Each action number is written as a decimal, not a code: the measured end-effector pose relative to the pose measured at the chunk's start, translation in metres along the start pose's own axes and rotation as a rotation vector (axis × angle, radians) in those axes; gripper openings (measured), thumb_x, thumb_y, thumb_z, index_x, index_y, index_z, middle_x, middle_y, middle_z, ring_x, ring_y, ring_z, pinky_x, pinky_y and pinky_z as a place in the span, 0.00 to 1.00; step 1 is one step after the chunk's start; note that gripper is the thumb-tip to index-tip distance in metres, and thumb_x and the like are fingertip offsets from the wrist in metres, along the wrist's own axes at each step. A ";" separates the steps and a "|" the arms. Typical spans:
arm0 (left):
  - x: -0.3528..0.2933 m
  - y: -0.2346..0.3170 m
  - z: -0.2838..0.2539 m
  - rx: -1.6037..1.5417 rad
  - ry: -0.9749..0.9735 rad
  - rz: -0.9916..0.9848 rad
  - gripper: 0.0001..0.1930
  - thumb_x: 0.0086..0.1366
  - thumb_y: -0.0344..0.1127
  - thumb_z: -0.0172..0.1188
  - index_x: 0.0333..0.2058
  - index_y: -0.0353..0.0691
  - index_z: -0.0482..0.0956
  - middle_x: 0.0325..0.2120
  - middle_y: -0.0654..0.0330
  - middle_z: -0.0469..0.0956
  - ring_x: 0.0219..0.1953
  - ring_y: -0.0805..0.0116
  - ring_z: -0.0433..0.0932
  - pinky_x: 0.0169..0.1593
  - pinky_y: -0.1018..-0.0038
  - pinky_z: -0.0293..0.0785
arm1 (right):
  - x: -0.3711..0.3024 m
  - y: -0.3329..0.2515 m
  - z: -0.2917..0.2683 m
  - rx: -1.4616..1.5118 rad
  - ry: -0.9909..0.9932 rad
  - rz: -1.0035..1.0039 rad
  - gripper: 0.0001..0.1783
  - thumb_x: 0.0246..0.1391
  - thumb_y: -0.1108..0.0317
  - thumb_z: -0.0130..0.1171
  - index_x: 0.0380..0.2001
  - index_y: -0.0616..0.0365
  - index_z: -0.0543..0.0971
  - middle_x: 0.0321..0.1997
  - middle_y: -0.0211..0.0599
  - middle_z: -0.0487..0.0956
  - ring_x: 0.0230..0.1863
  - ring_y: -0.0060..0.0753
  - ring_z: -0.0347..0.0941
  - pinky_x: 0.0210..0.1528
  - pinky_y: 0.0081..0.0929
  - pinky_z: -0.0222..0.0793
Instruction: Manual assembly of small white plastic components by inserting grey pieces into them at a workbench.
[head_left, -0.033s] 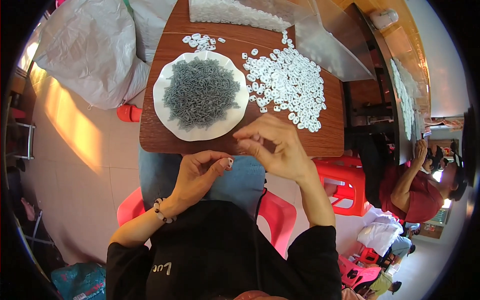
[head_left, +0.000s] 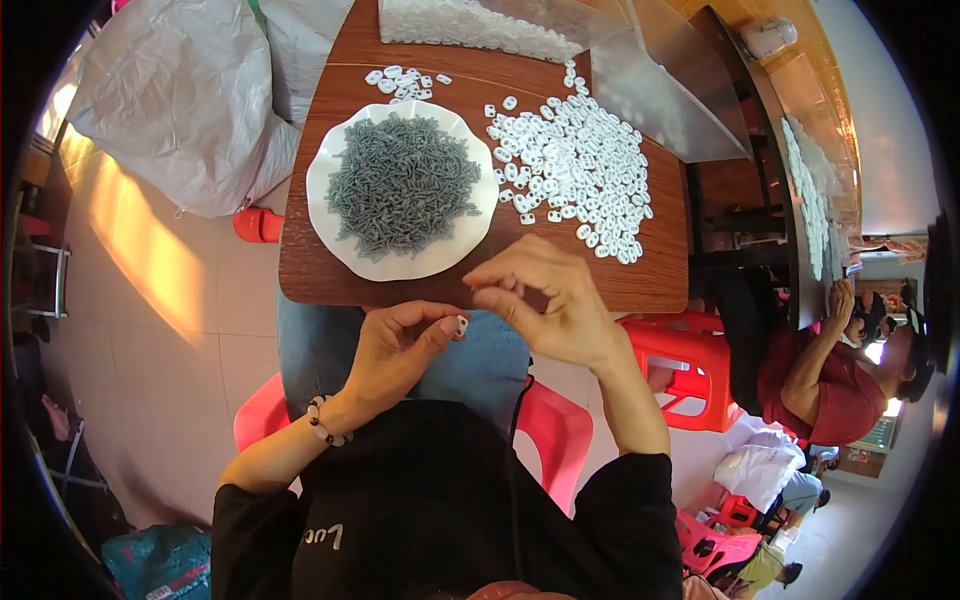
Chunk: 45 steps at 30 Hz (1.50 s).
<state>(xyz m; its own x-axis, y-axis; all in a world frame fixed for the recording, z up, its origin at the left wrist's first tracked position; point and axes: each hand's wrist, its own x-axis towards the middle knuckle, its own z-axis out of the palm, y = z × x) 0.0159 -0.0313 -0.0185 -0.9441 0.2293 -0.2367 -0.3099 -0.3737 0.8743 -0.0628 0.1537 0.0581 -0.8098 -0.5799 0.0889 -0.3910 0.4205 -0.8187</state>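
Note:
My left hand (head_left: 400, 345) pinches a small white plastic piece (head_left: 461, 325) with dark holes between thumb and index finger, just off the table's near edge. Up and to the right of it, my right hand (head_left: 545, 300) is curled with thumb and index tip close together; whatever they may hold is too small to make out. Beyond the hands, a white scalloped plate (head_left: 325, 210) bears a heap of small grey screw-like pieces (head_left: 400, 185). A wide spread of white two-holed pieces (head_left: 575, 165) lies right of the plate, and a small cluster of them (head_left: 405, 82) behind it.
At the back of the brown table (head_left: 640, 290) stands a clear bin (head_left: 480, 35) of white pieces. Large pale sacks (head_left: 185, 100) stand at left. A red stool (head_left: 690, 370) is at right, near another person (head_left: 820, 390) at a dark table.
My right hand has shifted very slightly left and down. The left hand and the white piece look unchanged.

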 end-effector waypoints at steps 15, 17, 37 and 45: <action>-0.005 -0.002 0.008 0.068 -0.030 0.050 0.14 0.65 0.34 0.59 0.45 0.32 0.74 0.30 0.64 0.79 0.32 0.81 0.74 0.37 0.83 0.70 | -0.038 0.003 0.027 0.122 -0.011 0.101 0.07 0.46 0.74 0.68 0.30 0.58 0.81 0.26 0.30 0.77 0.28 0.26 0.69 0.28 0.24 0.64; -0.005 -0.002 0.013 0.048 -0.015 0.050 0.12 0.66 0.32 0.57 0.45 0.32 0.74 0.30 0.64 0.79 0.32 0.81 0.74 0.37 0.83 0.70 | -0.041 0.005 0.025 0.115 0.010 0.075 0.07 0.46 0.73 0.68 0.30 0.58 0.80 0.26 0.30 0.77 0.27 0.26 0.68 0.28 0.24 0.64; 0.076 0.084 -0.023 1.580 0.107 0.401 0.07 0.54 0.34 0.63 0.30 0.39 0.79 0.27 0.53 0.73 0.35 0.50 0.74 0.38 0.59 0.71 | -0.074 0.035 -0.005 0.214 0.411 0.235 0.03 0.52 0.73 0.63 0.30 0.60 0.79 0.22 0.25 0.73 0.22 0.14 0.62 0.26 0.17 0.59; 0.076 0.087 -0.017 1.564 0.089 0.404 0.07 0.54 0.34 0.65 0.30 0.39 0.79 0.26 0.55 0.73 0.33 0.55 0.75 0.35 0.63 0.71 | -0.064 0.041 -0.007 0.247 0.387 0.280 0.04 0.55 0.72 0.62 0.31 0.61 0.78 0.25 0.21 0.73 0.27 0.11 0.62 0.31 0.13 0.59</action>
<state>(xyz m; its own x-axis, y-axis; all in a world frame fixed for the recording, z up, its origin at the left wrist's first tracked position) -0.0851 -0.0617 0.0323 -0.9521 0.2768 0.1300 0.3058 0.8528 0.4234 -0.0301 0.2133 0.0232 -0.9887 -0.1495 0.0127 -0.0603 0.3185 -0.9460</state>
